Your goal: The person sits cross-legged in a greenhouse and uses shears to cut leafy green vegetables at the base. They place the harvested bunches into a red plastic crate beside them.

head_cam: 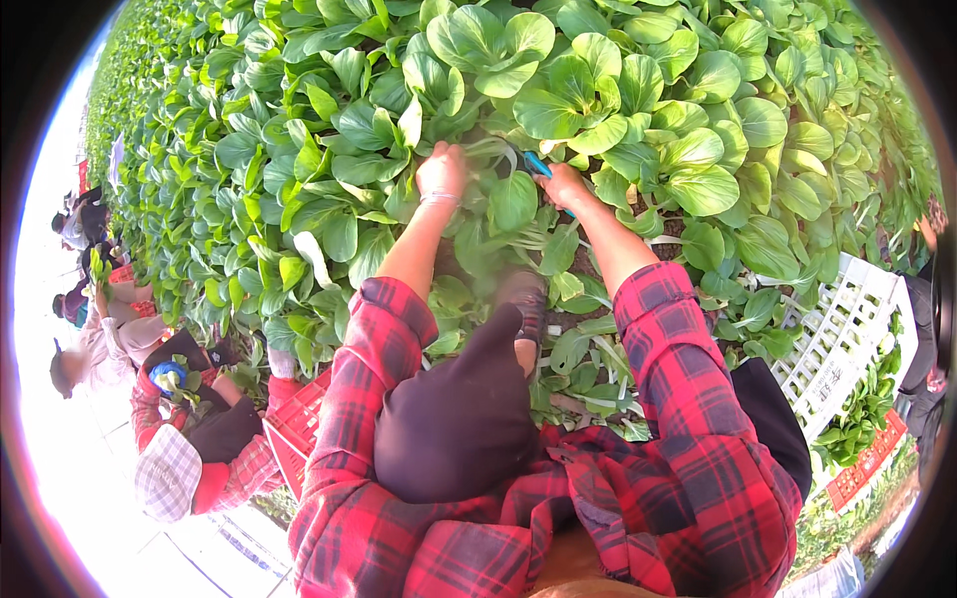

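Observation:
My left hand (441, 173), with a band at its wrist, is closed among the leaves of a leafy green plant, like bok choy; pale stems stick out to its right. Opposite it, my right hand (562, 185) grips a blue-handled cutting tool (537, 164), whose working end is mostly hidden by stems and blur. Loose leaves (514, 202) hang between the two hands. Below them, cut leaves and pale stalks (598, 396) lie on the soil around my foot.
Dense rows of leafy greens (299, 149) fill the ground ahead. At right stand a white plastic crate (830, 329) and a red crate (867, 460) by the greens. A red crate (288, 430) is at left, beside a co-worker in a checked cap (169, 472); several other people are farther left, another at right.

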Demonstrator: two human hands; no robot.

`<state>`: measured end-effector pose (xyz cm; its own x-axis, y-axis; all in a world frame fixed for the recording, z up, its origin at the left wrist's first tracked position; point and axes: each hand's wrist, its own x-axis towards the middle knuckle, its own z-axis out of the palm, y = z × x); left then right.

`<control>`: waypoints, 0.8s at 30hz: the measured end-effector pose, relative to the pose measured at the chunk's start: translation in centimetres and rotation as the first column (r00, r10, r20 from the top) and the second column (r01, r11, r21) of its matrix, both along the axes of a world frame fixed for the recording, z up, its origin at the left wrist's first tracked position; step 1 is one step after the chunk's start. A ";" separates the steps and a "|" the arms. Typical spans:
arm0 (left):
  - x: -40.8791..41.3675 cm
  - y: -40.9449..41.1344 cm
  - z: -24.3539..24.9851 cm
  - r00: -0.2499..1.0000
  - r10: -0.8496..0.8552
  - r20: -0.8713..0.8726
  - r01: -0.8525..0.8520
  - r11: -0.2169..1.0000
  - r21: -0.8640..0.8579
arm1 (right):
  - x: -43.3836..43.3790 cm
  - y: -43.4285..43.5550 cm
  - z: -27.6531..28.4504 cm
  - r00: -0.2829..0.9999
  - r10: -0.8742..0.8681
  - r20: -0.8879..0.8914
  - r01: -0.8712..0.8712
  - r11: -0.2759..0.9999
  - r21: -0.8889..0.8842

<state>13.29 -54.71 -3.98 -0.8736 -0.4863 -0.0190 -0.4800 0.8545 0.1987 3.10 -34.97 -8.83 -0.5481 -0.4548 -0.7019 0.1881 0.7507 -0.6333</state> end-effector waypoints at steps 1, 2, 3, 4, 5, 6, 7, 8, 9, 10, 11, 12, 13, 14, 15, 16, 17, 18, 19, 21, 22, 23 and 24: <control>0.0 -0.1 0.0 1.000 0.011 0.000 -0.011 1.000 0.015 | -0.3 -0.1 -0.1 0.999 -0.011 0.041 0.011 1.000 -0.003; 0.1 -0.1 0.0 1.000 0.006 -0.018 -0.006 1.000 0.022 | -0.5 0.0 -0.2 0.997 0.000 0.074 0.003 0.999 -0.047; 0.1 -0.2 0.0 0.999 0.003 -0.036 -0.002 1.000 0.031 | -0.6 0.1 -0.3 0.993 0.008 0.114 0.000 0.998 -0.068; 0.1 -0.2 0.0 0.999 0.009 -0.037 -0.008 0.999 0.048 | -0.8 0.3 -0.3 0.988 0.001 0.156 0.016 0.993 -0.114; 0.1 -0.2 0.0 0.999 -0.002 -0.052 0.004 0.999 0.038 | -0.9 0.4 -0.4 0.983 0.012 0.186 0.011 0.992 -0.127; 0.2 -0.1 0.0 0.999 -0.004 -0.049 0.006 0.999 0.037 | -1.1 0.6 -0.5 0.976 0.022 0.215 0.007 0.991 -0.133; 0.2 -0.1 0.0 0.999 -0.008 -0.035 0.009 0.999 0.044 | -1.1 0.9 -0.6 0.969 0.024 0.245 0.005 0.993 -0.119; 0.4 0.0 0.0 0.997 -0.004 -0.072 0.008 0.998 0.064 | -1.2 1.2 -0.7 0.965 0.047 0.257 -0.013 0.991 -0.131; 0.4 0.1 0.0 0.994 -0.017 -0.106 0.023 0.998 0.057 | -1.3 1.3 -0.8 0.966 0.072 0.250 -0.041 0.991 -0.126; 0.6 0.1 0.0 0.994 -0.019 -0.111 0.026 0.998 0.064 | -1.4 1.5 -1.0 0.964 0.094 0.250 -0.067 0.991 -0.116; 0.8 0.3 0.0 0.994 -0.018 -0.110 0.027 0.997 0.079 | -1.3 1.9 -1.2 0.961 0.107 0.253 -0.090 0.993 -0.079; 0.9 0.4 0.1 0.994 -0.025 -0.103 0.034 0.995 0.090 | -1.1 2.0 -1.3 0.963 0.089 0.256 -0.070 0.994 -0.080; 1.0 0.4 0.3 0.990 -0.012 -0.143 0.025 0.996 0.088 | -0.8 2.4 -1.4 0.954 0.170 0.247 -0.153 0.984 -0.086; 1.2 0.4 0.5 0.982 -0.006 -0.186 0.023 0.995 0.093 | -0.2 2.9 -1.5 0.940 0.244 0.239 -0.231 0.970 -0.080; 1.4 0.5 0.9 0.979 0.014 -0.203 0.007 0.994 0.106 | 0.5 3.5 -1.4 0.920 0.317 0.231 -0.310 0.948 -0.065; 1.6 0.6 1.3 0.972 0.015 -0.233 0.018 0.991 0.136 | 1.3 4.1 -1.1 0.946 0.263 0.188 -0.252 0.964 -0.078; 1.6 0.6 1.9 0.940 -0.023 -0.339 0.076 0.986 0.145 | 2.2 4.4 -0.8 0.979 0.127 0.161 -0.119 0.991 -0.063; 2.0 0.9 2.5 0.912 -0.044 -0.409 0.123 0.978 0.168 | 3.1 5.1 -0.4 0.988 0.031 0.149 -0.014 0.993 -0.118; 2.3 1.3 3.1 0.875 -0.060 -0.481 0.170 0.967 0.189 | 3.7 5.9 0.1 0.988 -0.069 0.137 0.089 0.986 -0.143; 2.8 2.0 4.6 0.835 -0.016 -0.549 0.184 0.950 0.253 | 5.3 7.8 1.7 0.981 -0.194 0.024 0.193 0.940 -0.280; 3.1 2.4 5.4 0.798 -0.014 -0.603 0.224 0.935 0.275 | 6.1 8.6 2.7 0.965 -0.260 -0.030 0.233 0.908 -0.349; 3.4 2.8 6.1 0.753 -0.011 -0.657 0.266 0.919 0.290 | 6.8 9.1 3.8 0.943 -0.333 0.020 0.316 0.874 -0.369; 3.8 2.9 7.0 0.756 -0.013 -0.655 0.298 0.897 0.326 | 7.2 9.5 4.8 0.920 -0.384 0.081 0.377 0.810 -0.449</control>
